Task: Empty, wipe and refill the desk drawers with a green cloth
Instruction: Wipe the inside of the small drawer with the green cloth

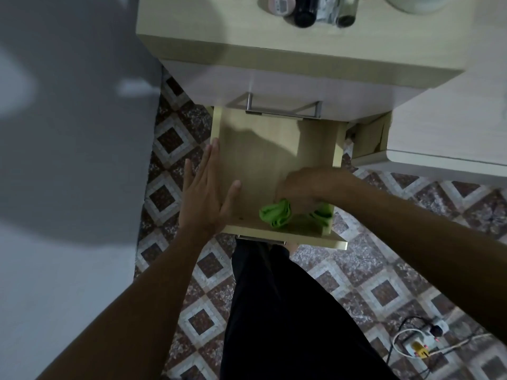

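One green cloth [277, 213] under right hand [301, 187] fingers, drawer [255, 160] floor

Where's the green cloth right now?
In the head view, the green cloth lies bunched in the open drawer at its near right corner, under the right hand.
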